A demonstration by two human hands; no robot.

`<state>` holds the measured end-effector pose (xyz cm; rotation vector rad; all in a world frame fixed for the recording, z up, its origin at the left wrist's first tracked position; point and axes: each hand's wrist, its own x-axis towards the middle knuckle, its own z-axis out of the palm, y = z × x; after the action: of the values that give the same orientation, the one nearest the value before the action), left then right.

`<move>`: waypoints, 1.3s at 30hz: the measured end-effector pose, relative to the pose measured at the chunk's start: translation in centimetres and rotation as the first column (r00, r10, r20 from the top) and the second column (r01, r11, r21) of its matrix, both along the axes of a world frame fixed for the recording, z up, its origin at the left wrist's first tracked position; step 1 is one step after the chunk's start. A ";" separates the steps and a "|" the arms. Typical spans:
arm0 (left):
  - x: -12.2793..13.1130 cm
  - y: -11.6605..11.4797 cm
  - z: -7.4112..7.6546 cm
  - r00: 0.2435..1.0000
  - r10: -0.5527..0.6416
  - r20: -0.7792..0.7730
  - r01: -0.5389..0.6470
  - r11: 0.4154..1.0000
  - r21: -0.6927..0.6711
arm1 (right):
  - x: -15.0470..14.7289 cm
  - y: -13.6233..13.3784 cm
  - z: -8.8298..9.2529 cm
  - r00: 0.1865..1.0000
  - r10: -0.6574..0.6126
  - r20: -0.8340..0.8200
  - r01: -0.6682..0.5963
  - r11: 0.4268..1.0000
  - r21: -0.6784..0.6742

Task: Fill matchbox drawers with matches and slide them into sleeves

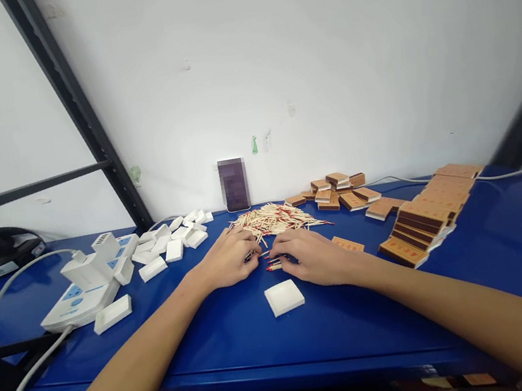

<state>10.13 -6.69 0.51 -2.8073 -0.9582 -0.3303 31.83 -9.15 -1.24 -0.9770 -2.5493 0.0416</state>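
A heap of red-tipped matches (277,218) lies on the blue table (507,249) by the white wall. My left hand (229,258) rests at the heap's near edge, fingers curled on a few matches. My right hand (311,255) is beside it, fingers closed round a small bundle of matches (274,262) with red tips pointing left. A white inner tray (284,297) lies just in front of both hands. One brown matchbox sleeve (347,244) lies flat right of my right hand.
Several white trays (172,240) are scattered at the left, next to a white power strip (87,282) with plugs and cables. Brown sleeves are piled behind (339,191) and stacked in rows at the right (423,217). A dark phone (234,184) leans on the wall.
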 end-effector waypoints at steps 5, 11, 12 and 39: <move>0.0 0.0 0.1 1.000 -0.006 -0.009 0.006 1.000 -0.003 | 0.0 0.1 -0.2 1.000 0.007 -0.023 -0.007 1.000 0.012; -0.2 0.0 0.2 1.000 0.021 -0.004 -0.020 0.999 0.037 | -0.2 -0.1 0.2 0.996 -0.048 -0.072 0.051 0.998 0.043; -0.2 0.0 0.2 1.000 0.028 0.002 -0.028 0.999 0.046 | -0.2 -0.1 0.2 0.996 -0.058 -0.065 0.061 0.998 0.036; 0.4 0.7 -0.9 0.993 -0.035 0.113 0.049 0.991 -0.121 | -0.1 0.4 -0.2 0.976 -0.109 -0.188 0.105 0.994 -0.027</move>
<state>10.52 -6.03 -0.44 -2.9523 -0.9743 -0.4515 31.71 -8.73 -1.42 -1.0621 -2.3237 0.1201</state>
